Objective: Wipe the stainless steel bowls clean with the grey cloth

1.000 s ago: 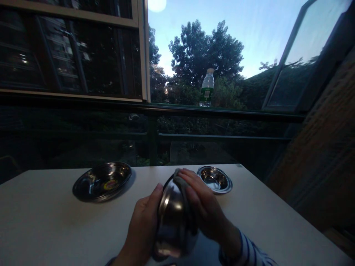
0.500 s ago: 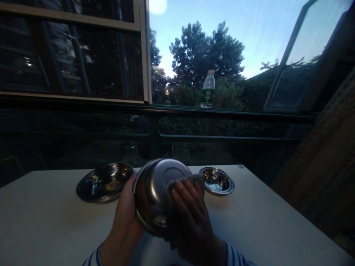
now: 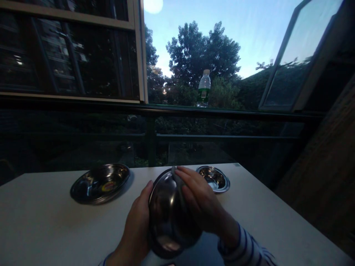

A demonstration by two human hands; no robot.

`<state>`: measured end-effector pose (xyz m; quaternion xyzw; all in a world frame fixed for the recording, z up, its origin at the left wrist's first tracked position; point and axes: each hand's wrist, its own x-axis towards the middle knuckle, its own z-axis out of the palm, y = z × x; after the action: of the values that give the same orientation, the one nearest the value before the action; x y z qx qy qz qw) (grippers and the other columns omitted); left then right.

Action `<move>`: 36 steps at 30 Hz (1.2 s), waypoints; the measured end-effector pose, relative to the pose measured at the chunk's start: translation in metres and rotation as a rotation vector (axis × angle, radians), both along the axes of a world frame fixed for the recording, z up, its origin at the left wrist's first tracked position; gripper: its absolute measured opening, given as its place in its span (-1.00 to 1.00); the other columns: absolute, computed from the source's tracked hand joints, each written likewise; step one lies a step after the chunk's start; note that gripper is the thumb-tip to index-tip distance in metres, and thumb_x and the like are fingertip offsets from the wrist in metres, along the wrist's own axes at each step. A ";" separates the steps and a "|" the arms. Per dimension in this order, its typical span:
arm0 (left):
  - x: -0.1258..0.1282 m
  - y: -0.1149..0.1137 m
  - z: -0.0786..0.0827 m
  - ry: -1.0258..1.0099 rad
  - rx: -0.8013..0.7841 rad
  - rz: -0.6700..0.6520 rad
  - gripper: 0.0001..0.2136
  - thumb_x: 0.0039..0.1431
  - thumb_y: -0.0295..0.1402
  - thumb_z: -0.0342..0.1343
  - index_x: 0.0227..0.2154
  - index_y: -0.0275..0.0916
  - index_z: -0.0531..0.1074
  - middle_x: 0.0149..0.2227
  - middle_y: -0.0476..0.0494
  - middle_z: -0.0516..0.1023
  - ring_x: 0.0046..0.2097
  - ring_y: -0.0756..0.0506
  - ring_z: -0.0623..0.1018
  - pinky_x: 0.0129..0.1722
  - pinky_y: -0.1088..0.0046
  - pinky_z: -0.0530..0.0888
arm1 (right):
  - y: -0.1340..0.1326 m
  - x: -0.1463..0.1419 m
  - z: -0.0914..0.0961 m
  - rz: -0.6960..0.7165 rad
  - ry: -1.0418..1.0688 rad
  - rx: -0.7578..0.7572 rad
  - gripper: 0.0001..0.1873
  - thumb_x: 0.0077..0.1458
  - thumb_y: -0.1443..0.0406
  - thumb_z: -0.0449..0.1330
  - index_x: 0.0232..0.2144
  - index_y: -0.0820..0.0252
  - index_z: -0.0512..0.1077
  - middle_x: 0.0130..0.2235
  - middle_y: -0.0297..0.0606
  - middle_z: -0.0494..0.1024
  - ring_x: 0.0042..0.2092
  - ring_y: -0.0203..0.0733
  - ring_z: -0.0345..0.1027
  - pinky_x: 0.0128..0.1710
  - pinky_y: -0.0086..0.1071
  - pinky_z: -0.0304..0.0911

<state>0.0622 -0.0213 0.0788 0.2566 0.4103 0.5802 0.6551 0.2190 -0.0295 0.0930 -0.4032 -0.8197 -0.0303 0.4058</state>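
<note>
A shiny steel bowl (image 3: pixel 166 214) is held tilted above the table, its rounded outside facing me. My left hand (image 3: pixel 138 221) grips its left edge, thumb up along the rim. On the bowl's upper right side, my right hand (image 3: pixel 198 199) presses a greyish cloth (image 3: pixel 177 177) against the metal; most of the cloth is hidden under the fingers. A wide steel bowl (image 3: pixel 93 186) with a yellow and red sticker inside lies to the left. Beyond my right hand sits a smaller steel bowl (image 3: pixel 217 179), partly covered by that hand.
The white table (image 3: pixel 41 221) ends at a dark railing (image 3: pixel 111 107) by the window. A plastic bottle (image 3: pixel 204 90) with a green label stands on the ledge. To the right hangs a brownish curtain-like surface (image 3: pixel 327 166).
The held bowl has turned, so its flat base no longer faces me, and it sits slightly lower. My right hand has slid the cloth up to the bowl's upper edge. The view has shifted slightly.
</note>
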 end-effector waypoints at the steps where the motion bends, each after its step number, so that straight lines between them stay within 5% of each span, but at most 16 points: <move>1: 0.000 0.000 0.003 -0.018 -0.026 -0.015 -0.79 0.02 -0.25 0.09 -0.46 -0.33 0.48 -0.54 -0.10 0.56 -0.43 -0.10 0.56 -0.38 0.38 0.48 | 0.005 0.005 -0.001 -0.034 0.081 -0.064 -0.62 0.22 0.28 -0.17 0.02 0.21 0.23 0.03 -0.14 0.35 0.06 -0.17 0.19 0.04 -0.23 0.13; 5: -0.003 0.006 0.018 -0.058 -0.111 0.059 -0.84 0.03 -0.30 0.07 -0.50 -0.28 0.46 -0.59 -0.03 0.54 -0.46 -0.06 0.54 -0.39 0.42 0.47 | 0.019 0.020 -0.003 -0.283 0.256 -0.208 -0.66 0.22 0.21 -0.18 -0.20 0.19 0.34 -0.28 -0.20 0.50 -0.24 -0.17 0.38 -0.25 -0.31 0.25; 9: -0.015 0.012 0.024 0.089 -0.055 0.111 -0.83 0.01 -0.25 0.07 -0.48 -0.24 0.46 -0.63 0.03 0.51 -0.52 -0.03 0.50 -0.46 0.46 0.42 | 0.018 0.030 0.003 -0.413 0.290 -0.159 -0.65 0.21 0.18 -0.18 -0.19 0.18 0.33 -0.32 -0.21 0.50 -0.27 -0.14 0.38 -0.31 -0.32 0.20; 16: -0.030 0.010 0.026 0.755 0.331 0.008 -0.56 0.01 -0.03 -0.02 -0.79 -0.26 0.31 -0.78 0.04 0.32 -0.66 0.04 0.29 -0.64 0.55 0.19 | 0.011 0.032 0.008 -0.434 0.240 -0.145 -0.66 0.20 0.17 -0.17 -0.19 0.17 0.32 -0.32 -0.21 0.50 -0.28 -0.11 0.38 -0.31 -0.30 0.17; 36: -0.016 0.013 0.001 1.052 0.549 -0.219 -0.54 0.10 -0.07 -0.11 -0.75 -0.27 0.32 -0.72 0.05 0.20 -0.59 0.03 0.22 -0.57 0.52 0.10 | 0.005 0.037 0.016 -0.492 0.182 -0.102 -0.64 0.19 0.17 -0.17 -0.18 0.17 0.34 -0.33 -0.21 0.52 -0.32 -0.13 0.40 -0.36 -0.33 0.19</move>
<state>0.0458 -0.0080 0.0801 0.7096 0.4858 0.3894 0.3300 0.2560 -0.0248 0.1089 -0.6112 -0.6577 -0.0505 0.4374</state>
